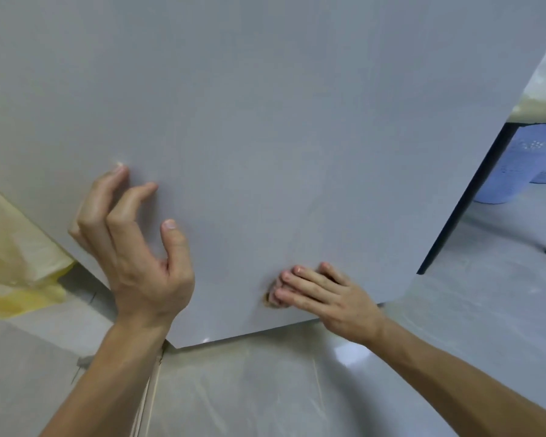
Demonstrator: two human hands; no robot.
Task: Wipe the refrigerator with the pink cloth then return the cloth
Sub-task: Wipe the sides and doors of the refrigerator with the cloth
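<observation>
Fridge (pixel 265 121) panel is filling most of my view, grey and glossy, and both hands are working low on it. My left hand (pixel 139 257), at about 8 o'clock, is bracing against the panel: the fingers are spreading in a half-bent claw, the fingertips (pixel 122 170) are touching the surface, and it is holding nothing. My right hand (pixel 325 298), at about 5 o'clock near the bottom edge, is lying flat with the fingers (pixel 300 275) pressing together on the panel. A small brownish mark (pixel 267 299) is showing just beside those fingertips; I cannot tell whether it is a stain or a reflection.

Neither hand is showing the cloth, and no pink is peeking out anywhere in view, so I cannot say where it is lying. I am judging that the wiping step is not under way right now; I seem to be feeling or checking the surface bare-handed.

Next, I am thinking the move calls for finding the cloth out of view and gripping it with one hand while the other goes on steadying the panel. A yellow bag (pixel 16 257) is sitting at 9 o'clock and a blue basket (pixel 524 165) at 3 o'clock.
</observation>
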